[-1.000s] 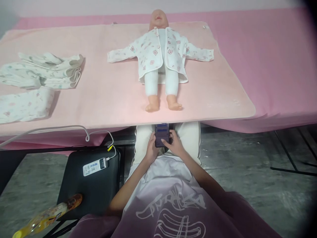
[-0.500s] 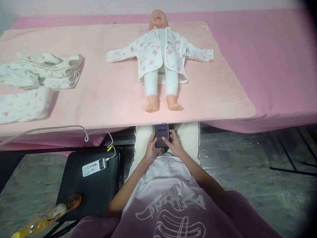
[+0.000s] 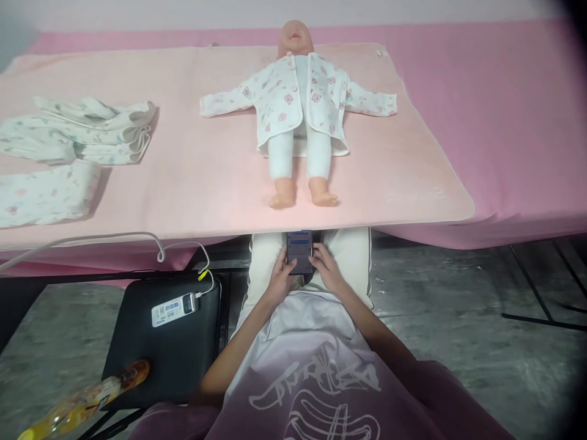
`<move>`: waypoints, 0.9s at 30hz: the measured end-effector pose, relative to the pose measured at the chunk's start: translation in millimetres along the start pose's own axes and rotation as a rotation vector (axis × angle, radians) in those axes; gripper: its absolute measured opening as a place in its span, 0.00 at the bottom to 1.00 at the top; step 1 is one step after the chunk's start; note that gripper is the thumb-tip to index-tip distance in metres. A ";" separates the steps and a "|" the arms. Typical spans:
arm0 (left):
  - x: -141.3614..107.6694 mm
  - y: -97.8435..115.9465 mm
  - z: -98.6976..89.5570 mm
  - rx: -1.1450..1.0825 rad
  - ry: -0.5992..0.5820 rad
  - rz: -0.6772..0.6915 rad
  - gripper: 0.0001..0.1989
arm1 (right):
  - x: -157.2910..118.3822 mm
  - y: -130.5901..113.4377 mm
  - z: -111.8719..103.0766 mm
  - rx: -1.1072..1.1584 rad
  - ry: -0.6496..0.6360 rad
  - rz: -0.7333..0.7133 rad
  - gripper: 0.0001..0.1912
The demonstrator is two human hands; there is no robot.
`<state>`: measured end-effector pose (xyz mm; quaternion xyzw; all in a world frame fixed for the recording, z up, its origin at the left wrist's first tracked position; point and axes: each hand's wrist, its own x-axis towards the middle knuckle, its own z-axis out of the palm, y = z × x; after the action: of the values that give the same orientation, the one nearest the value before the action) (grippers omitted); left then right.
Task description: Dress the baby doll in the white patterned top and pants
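A dark phone (image 3: 299,252) with a lit screen is between my hands, low over my lap and just below the table edge. My left hand (image 3: 280,278) grips its left side, thumb at the lower screen. Around the right side are the fingers of my right hand (image 3: 328,269), with the thumb near the screen's edge. Beyond the table edge a baby doll (image 3: 283,192) lies on its back, arms spread, in white leggings and an open white printed jacket (image 3: 275,110).
Folded printed clothes (image 3: 114,134) lie at the left of the pink mat (image 3: 183,183). A black stool (image 3: 160,360) at my left holds a white cabled device (image 3: 174,310); a yellow bottle (image 3: 68,412) is beside it. Black metal legs (image 3: 532,316) stand at the right.
My right thumb has moved from over the phone screen back to its right edge. My left thumb reaches a little further onto the screen. The view has shifted slightly.
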<state>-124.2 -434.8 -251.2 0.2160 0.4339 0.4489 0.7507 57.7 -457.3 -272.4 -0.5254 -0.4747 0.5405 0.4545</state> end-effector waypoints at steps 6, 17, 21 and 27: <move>-1.4 4.4 -0.2 -0.065 -0.032 -0.015 0.34 | -1.0 0.3 0.2 -0.031 -0.015 -0.018 0.23; -1.0 2.8 3.9 -0.080 0.032 -0.004 0.27 | -2.3 0.5 -2.3 -0.025 -0.041 -0.032 0.21; -0.7 3.4 7.1 -0.059 0.026 0.026 0.28 | -2.8 -3.1 -2.1 -0.050 -0.046 -0.038 0.22; -1.0 2.1 8.0 -0.046 0.037 0.036 0.27 | -2.5 -8.1 1.5 -0.119 -0.013 -0.069 0.25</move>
<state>-118.7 -434.0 -245.0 0.1979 0.4331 0.4760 0.7394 56.2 -458.8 -264.1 -0.5313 -0.5266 0.4989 0.4376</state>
